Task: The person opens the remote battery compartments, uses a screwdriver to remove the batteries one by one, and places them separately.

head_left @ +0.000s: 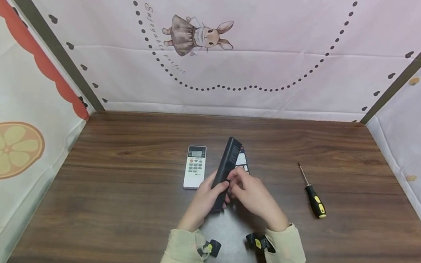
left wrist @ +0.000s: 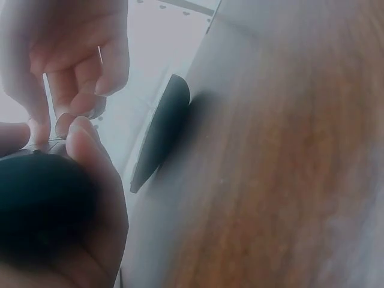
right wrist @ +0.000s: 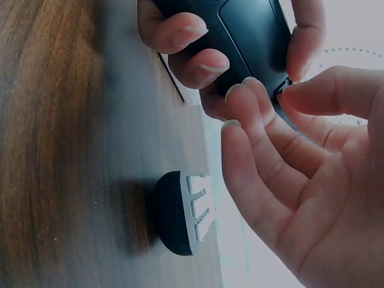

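Note:
My left hand [head_left: 205, 195] grips a black remote control [head_left: 226, 166] by its lower part, raised above the table and tilted. Its smooth dark back, marked by a thin seam, shows in the right wrist view, with left fingers [right wrist: 204, 66] wrapped about it. My right hand [head_left: 252, 193] meets the lower end of this remote. There, the right thumb and a finger pinch at a small dark catch [right wrist: 281, 88] on its edge; the other right fingers are bent close by. Behind the held remote lies a black and white remote [head_left: 242, 159], partly hidden.
A white remote with a small screen [head_left: 195, 170] lies left of the hands. On the right is a black and yellow screwdriver [head_left: 316, 201], its tip pointing away. The wooden table [head_left: 113, 206] meets printed cloth walls [head_left: 261, 69] at its back and sides.

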`<state>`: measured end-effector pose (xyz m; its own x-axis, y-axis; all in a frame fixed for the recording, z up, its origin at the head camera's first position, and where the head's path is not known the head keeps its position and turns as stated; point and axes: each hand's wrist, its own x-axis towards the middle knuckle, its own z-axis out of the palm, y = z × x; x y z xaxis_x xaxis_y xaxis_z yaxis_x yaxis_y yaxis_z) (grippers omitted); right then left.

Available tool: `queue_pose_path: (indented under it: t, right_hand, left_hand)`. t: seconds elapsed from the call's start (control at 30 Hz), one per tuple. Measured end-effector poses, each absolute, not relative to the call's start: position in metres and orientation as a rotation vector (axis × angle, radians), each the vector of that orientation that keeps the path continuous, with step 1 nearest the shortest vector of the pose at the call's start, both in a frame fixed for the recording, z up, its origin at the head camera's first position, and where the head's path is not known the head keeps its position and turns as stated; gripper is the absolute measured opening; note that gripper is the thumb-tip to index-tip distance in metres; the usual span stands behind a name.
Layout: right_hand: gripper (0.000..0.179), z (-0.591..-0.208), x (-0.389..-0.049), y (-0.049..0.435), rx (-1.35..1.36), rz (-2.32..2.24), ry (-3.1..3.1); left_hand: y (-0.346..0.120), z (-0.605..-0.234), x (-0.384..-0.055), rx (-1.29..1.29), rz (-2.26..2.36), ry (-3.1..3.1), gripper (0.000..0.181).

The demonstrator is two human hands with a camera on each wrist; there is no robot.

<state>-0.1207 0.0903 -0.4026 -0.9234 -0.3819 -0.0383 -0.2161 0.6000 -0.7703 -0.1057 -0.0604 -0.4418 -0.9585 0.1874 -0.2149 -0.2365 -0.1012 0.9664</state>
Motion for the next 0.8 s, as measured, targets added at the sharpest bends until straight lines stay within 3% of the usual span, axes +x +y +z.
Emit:
queue_pose_path:
  t: [0.8]
  right_hand:
    - [0.017, -0.402, -0.121, 0.092, -0.484, -1.177, 2.619]
  left_hand:
    - [-0.06, -0.414, -0.098, -0.019, 2.064, 1.908, 0.032]
